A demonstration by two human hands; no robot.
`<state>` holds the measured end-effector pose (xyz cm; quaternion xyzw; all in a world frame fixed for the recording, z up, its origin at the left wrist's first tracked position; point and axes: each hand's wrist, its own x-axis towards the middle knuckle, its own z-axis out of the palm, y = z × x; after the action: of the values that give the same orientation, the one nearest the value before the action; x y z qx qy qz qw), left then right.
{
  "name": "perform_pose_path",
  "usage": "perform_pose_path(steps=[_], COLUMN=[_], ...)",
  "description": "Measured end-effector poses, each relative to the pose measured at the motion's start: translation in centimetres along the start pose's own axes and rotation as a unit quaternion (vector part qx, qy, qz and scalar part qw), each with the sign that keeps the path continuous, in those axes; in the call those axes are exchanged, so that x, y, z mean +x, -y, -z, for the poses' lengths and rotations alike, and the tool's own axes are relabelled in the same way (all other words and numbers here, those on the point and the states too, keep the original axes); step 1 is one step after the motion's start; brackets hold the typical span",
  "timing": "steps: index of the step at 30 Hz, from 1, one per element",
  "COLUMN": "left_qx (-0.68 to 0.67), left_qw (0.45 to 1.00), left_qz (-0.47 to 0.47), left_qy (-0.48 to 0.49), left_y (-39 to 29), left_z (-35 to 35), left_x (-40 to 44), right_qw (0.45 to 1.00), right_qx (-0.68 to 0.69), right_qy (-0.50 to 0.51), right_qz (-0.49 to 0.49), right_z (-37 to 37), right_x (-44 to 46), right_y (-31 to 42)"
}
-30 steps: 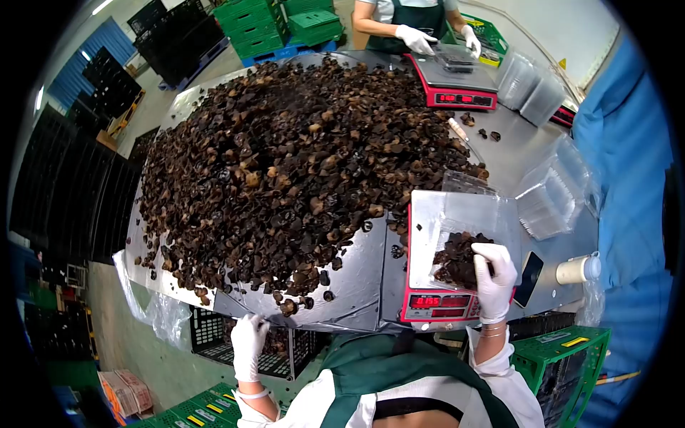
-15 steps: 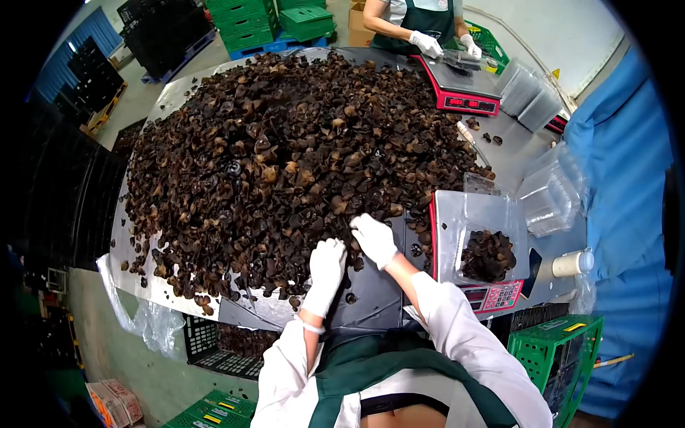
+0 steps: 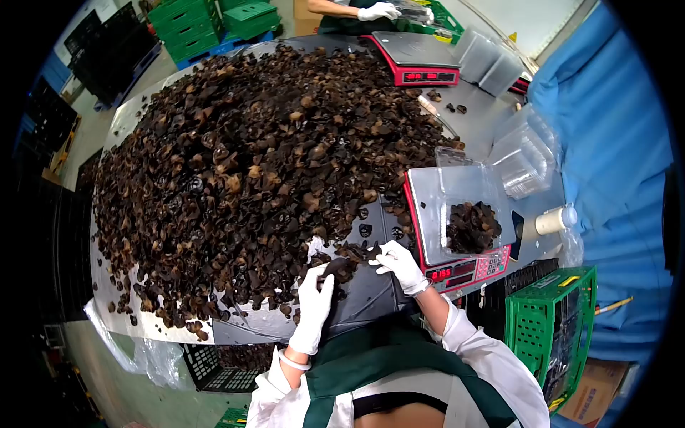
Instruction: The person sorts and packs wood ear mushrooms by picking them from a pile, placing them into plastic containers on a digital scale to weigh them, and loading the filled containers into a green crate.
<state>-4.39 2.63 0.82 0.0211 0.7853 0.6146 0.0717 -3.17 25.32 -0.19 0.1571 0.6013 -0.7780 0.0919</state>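
A large heap of dark brown wood ear mushrooms (image 3: 250, 178) covers most of the table. At its near edge my left hand (image 3: 312, 307) is closed around a few wood ear pieces (image 3: 340, 269), the thumb lying in front of them. My right hand (image 3: 403, 267) pinches a small dark wood ear piece (image 3: 373, 250) between thumb and fingers, just right of the left hand's bunch. Beside it stands a red scale (image 3: 421, 187) with a lit display. On the scale's plate rests a clear plastic tray (image 3: 467, 178) holding a clump of wood ears (image 3: 472, 228).
Stacked clear trays (image 3: 526, 153), a white cylinder (image 3: 556, 220) and a knife (image 3: 437, 114) lie to the right. A second scale (image 3: 417, 53) stands at the back, near a co-worker's gloved hand (image 3: 379, 11). Green crates (image 3: 553, 314) stand below the table's right edge.
The view has shifted, so the table sits further left. My hands, earlier close together at the heap, are further apart; wood ear pieces now show in them.
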Motion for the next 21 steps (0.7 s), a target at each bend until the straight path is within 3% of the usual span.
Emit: perform_pose_path(steps=[3,4,6,9,13,16,17,19,21], left_qx=[-0.210,-0.177,-0.236,-0.249,-0.213,-0.239,-0.179,-0.194,-0.022], left_qw=[0.971,0.971,0.965,0.964,0.967,0.964,0.976,0.965,0.972], left_qz=[0.106,0.153,0.103,0.071,0.086,0.017,-0.023,-0.105,-0.129], left_qy=[0.030,0.043,0.038,0.056,0.107,0.119,0.125,0.139,0.194], left_y=[0.2,-2.0,-1.6,-3.5,-8.0,-9.5,-9.5,-12.6,-14.8], left_z=[-0.2,0.2,-0.5,-2.2,-6.1,-10.3,-11.6,-14.4,-15.9], left_x=[0.6,0.7,1.0,1.6,2.7,3.2,3.6,3.8,4.1], right_qw=[0.996,0.996,0.995,0.988,0.947,0.916,0.915,0.907,0.907], right_qx=[0.091,0.085,0.090,-0.080,-0.224,-0.235,-0.219,-0.215,-0.198], right_qy=[0.002,0.004,0.015,0.005,-0.161,-0.254,-0.272,-0.305,-0.316], right_qz=[0.012,0.019,0.047,0.133,0.168,0.201,0.204,0.195,0.196], right_z=[0.0,-0.1,-0.4,0.5,4.2,8.4,9.4,11.3,13.0], right_x=[-0.7,-1.2,-2.6,-5.8,-9.7,-11.9,-12.8,-14.1,-14.6], right_y=[0.1,0.4,1.5,4.4,10.0,11.7,12.3,12.5,11.7])
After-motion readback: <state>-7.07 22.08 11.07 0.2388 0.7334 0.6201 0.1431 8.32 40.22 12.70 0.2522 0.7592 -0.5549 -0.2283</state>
